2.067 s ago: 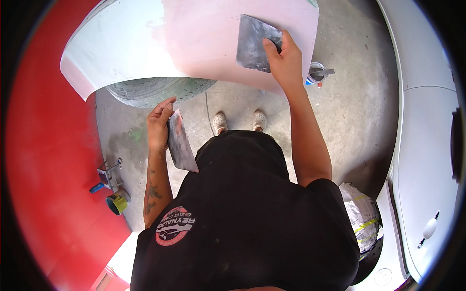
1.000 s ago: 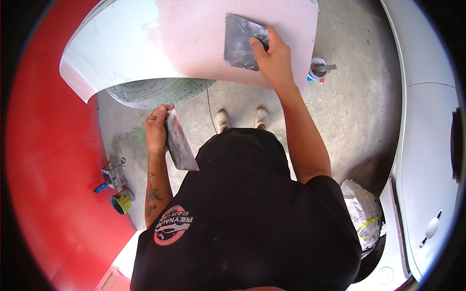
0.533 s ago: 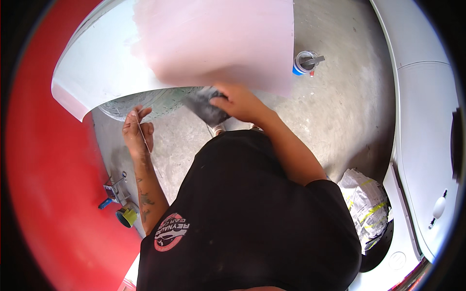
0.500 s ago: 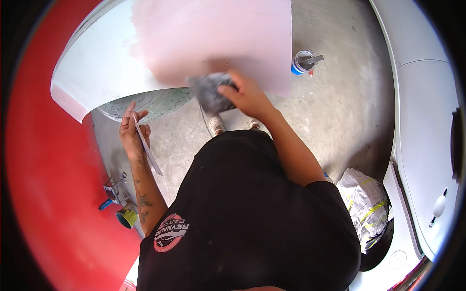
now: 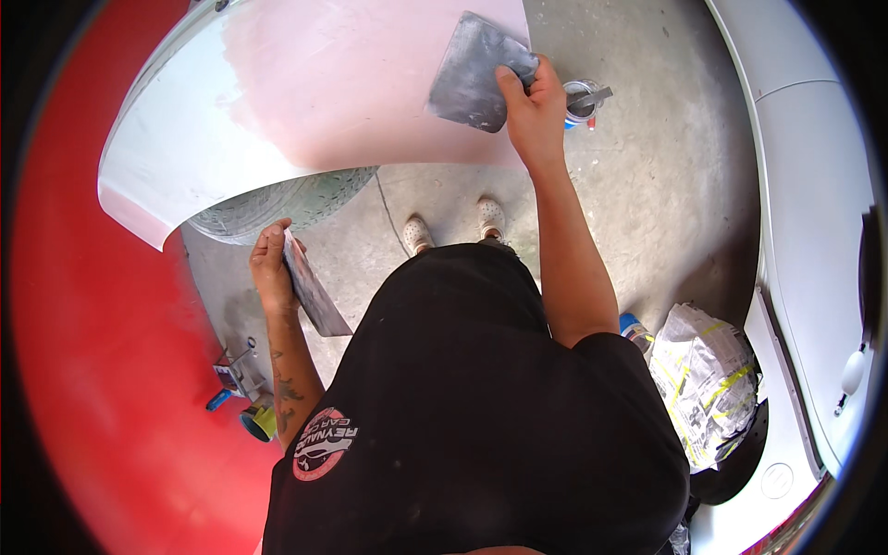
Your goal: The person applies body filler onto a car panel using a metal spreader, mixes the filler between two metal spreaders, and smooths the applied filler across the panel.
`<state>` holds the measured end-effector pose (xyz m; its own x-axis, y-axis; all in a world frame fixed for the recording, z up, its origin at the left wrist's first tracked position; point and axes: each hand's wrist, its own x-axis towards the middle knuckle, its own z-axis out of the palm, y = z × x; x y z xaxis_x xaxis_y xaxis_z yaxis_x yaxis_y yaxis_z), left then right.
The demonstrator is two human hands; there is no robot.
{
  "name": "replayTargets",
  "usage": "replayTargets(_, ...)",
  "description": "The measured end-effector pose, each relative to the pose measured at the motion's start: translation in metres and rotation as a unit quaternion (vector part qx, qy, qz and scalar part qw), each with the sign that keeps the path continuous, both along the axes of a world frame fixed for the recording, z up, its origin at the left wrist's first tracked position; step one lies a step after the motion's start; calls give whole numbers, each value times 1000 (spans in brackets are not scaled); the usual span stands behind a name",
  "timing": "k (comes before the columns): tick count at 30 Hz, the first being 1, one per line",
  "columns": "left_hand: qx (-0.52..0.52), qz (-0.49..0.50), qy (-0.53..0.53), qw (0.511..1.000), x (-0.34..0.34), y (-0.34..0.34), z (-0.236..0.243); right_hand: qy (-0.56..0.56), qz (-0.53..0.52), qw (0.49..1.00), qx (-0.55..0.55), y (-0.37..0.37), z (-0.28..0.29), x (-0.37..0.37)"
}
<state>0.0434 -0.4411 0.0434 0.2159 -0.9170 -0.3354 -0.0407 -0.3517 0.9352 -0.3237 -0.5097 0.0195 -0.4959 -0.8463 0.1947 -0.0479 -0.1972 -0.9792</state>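
Note:
My right hand (image 5: 535, 106) grips a flat grey rectangular sheet (image 5: 476, 74) by its edge, thumb on top. The sheet, smudged with whitish streaks, is above the right part of a white car panel (image 5: 176, 139); I cannot tell whether it touches. A broad pinkish coat (image 5: 342, 83) covers much of the panel. To the left and nearer me, my left hand (image 5: 272, 268) is closed on a thin flat plate (image 5: 316, 294), grey with pinkish smears, tilted on edge. The plate is apart from the panel, near the wheel arch. A tyre (image 5: 287, 208) shows under the arch.
An open can (image 5: 581, 104) with a flat tool across its top stands on the concrete floor. Red bodywork (image 5: 102, 305) runs along the left. A yellow-green container (image 5: 260, 421) is beside it. Right are crumpled masking paper (image 5: 708, 384) and a white car side (image 5: 809, 185).
My right hand has moved right and away from me with the grey sheet, off the panel's lower edge. The left hand has turned its plate so its face shows more.

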Motion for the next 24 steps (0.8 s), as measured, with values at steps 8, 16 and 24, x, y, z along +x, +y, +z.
replayTargets(8, 8, -1, -8, 1000, 4, 3, -1, -31, 19, 999, 5, -5, -12, -3)
replayTargets(16, -6, 2, -7, 1000, 11, 4, -8, -54, 26, 998, 19, -5, -14, -2)
replayTargets(24, -14, 9, -12, 1000, 16, 2, -11, -62, 32, 997, 13, -8, -10, 4)
